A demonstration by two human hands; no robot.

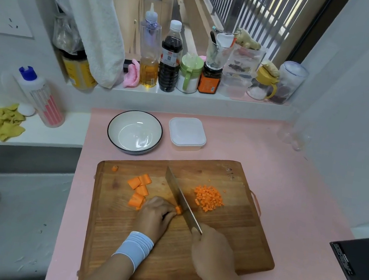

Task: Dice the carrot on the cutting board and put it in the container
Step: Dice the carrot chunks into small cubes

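While left hand [154,215] pinches the carrot piece [178,209], right hand [211,253] grips the knife [179,197] beside it.

Right hand [211,253] hides the knife [181,197] handle; carrot piece [178,209] seems half-covered.

Wood-grained brown cutting board [185,249] on a plain pink tabletop [282,170]. Orange throughout: diced carrot [209,198], carrot slabs [138,187] and the carrot piece [178,209] at the blade. Knife [181,200] blade silver-grey. Bowl [134,132] white with a thin black rim; container [187,134] translucent white. Wristband [135,247] pale blue, ribbed, with a white edge. At left, a grey sink [8,221], a mustard-yellow cloth [0,121], and a white bottle [40,97] with a blue cap and pink vertical stripes.
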